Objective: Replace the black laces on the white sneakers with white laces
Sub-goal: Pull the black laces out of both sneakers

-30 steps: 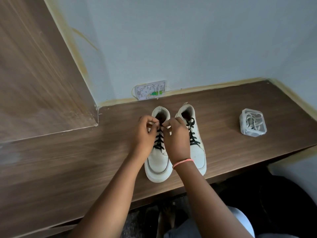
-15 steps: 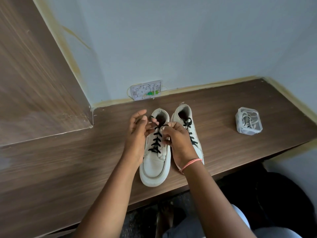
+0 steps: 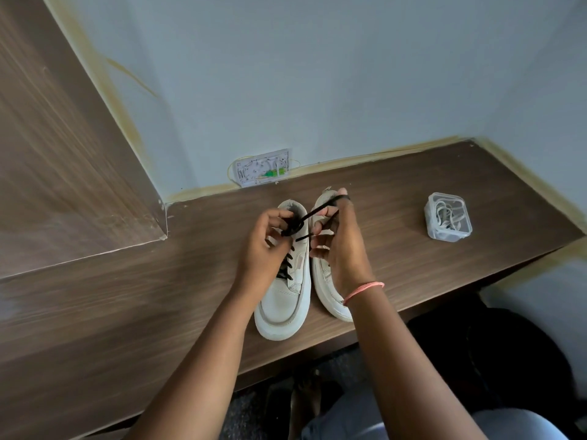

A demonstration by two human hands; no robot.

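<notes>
Two white sneakers stand side by side on the wooden desk [image 3: 413, 249], toes toward me. The left sneaker [image 3: 284, 300] has a black lace [image 3: 287, 265] in its eyelets. My left hand [image 3: 266, 246] pinches the lace knot at the shoe's top. My right hand [image 3: 340, 246] holds a loose black lace end [image 3: 317, 211] stretched up and right from the knot, looped over a raised finger. The right sneaker [image 3: 330, 296] lies mostly hidden under my right hand. A clear plastic box [image 3: 448, 221] with white laces inside sits at the right.
A white wall socket plate [image 3: 262, 168] is just behind the shoes. A tall wooden panel [image 3: 63, 154] rises at the left. The desk's front edge runs close to the shoes' toes, with my legs below.
My right hand has pulled a lace end out of the knot and raised it up to the right. My left hand has closed on the knot.
</notes>
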